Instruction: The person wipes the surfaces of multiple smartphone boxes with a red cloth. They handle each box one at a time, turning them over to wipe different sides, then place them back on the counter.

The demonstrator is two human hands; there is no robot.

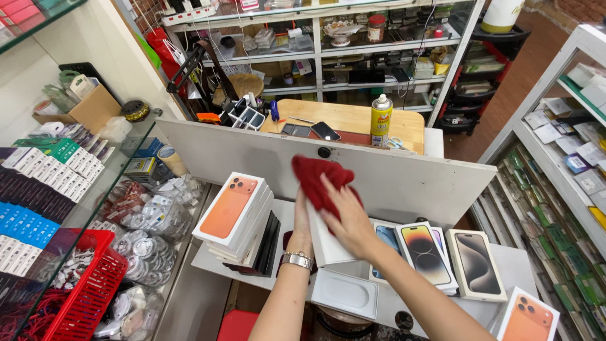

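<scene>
My right hand presses a dark red cloth against a white phone box held upright in front of me. My left hand, with a metal watch at the wrist, grips that box from its left side. Left of it leans a stack of white phone boxes with an orange phone pictured on top. To the right, more phone boxes lie flat on the white counter. An open white box tray sits just below my hands.
A white partition board stands behind the counter. Beyond it a wooden desk carries a spray can, phones and tools. A glass display case and red basket fill the left; shelving lines the right.
</scene>
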